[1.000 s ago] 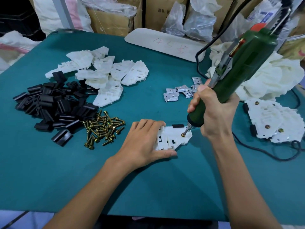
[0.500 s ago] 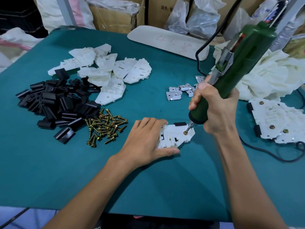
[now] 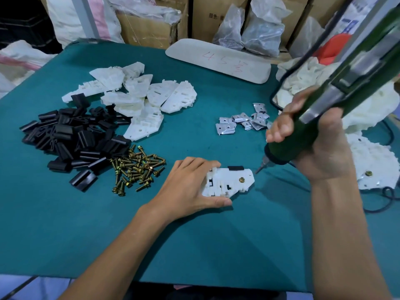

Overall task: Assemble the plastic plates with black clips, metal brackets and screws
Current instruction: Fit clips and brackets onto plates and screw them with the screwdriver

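Your left hand (image 3: 188, 187) grasps the plastic plate (image 3: 227, 182), which lies flat on the teal table (image 3: 86, 224). Your fingers are laid over its left part and your thumb runs along its near edge. The plate sits near the middle of the table, right in front of you. One black clip (image 3: 236, 168) is fitted on its far edge. One brass-coloured screw (image 3: 242, 179) is seated in its right part, head up.

Your right hand (image 3: 320, 148) is clenched round the green electric screwdriver (image 3: 346, 89), whose body tilts up and to the right. The bit (image 3: 259, 169) points down-left, its tip just beside the plate's right end and apart from the screw. You cannot tell whether the tip touches the table. A black cable (image 3: 378, 204) loops on the table at the right.

Stock on the table:
- A heap of black clips (image 3: 71, 139) at the left.
- Loose screws (image 3: 136, 167) just right of that heap, between it and your left hand.
- Loose white plates (image 3: 138, 98) piled beyond the clips.
- Metal brackets (image 3: 240, 123) in a small cluster beyond the held plate, near your right hand.
- A stack of plates (image 3: 376, 161) at the right with a screw head showing, partly hidden by your right wrist.
- A pale board (image 3: 218, 59) with red writing at the far edge.

Cardboard boxes (image 3: 149, 29) and plastic bags (image 3: 259, 29) stand behind the table.
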Available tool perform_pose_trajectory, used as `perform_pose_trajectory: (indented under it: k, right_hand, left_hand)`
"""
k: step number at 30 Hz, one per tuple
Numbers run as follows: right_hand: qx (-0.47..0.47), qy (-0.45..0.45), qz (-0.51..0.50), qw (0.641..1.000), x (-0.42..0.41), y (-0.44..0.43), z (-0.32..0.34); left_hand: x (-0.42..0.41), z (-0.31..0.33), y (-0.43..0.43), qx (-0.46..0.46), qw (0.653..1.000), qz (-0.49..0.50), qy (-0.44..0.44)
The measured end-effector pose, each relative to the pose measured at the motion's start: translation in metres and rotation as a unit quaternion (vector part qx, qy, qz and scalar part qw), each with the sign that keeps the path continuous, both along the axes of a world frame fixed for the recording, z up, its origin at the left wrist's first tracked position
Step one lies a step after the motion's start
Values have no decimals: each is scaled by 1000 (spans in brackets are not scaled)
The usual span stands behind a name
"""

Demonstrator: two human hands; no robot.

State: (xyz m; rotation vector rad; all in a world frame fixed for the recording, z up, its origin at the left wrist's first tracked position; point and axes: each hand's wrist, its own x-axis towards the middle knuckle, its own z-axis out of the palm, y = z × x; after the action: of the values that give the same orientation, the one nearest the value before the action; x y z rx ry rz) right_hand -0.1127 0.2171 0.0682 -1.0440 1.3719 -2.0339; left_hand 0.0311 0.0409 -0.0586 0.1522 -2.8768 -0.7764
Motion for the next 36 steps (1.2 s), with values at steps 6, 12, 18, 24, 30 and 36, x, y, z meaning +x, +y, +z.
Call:
perform_pose_trajectory:
  k: [6, 12, 18, 24, 30, 36]
  right_hand:
    - [225, -57, -231, 945, 9, 31, -16]
    - [489, 85, -261, 828, 19, 59, -65]
    - [595, 222, -259, 728, 26, 51, -78]
    - [512, 266, -319, 752, 45, 40, -68]
    - [317, 198, -83, 924, 95, 7, -68]
    - [260, 80, -282, 920, 76, 1, -68]
  left_hand:
    - [6, 3, 3, 64, 997, 42, 10]
    - [9, 10, 7, 93, 991, 88, 29]
    - [11, 14, 9, 194, 973, 118, 43]
    - [12, 13, 8, 306, 939, 144, 63]
    - [9, 11, 11, 356, 919, 145, 85]
    - [11, 10, 11, 424, 894, 104, 100]
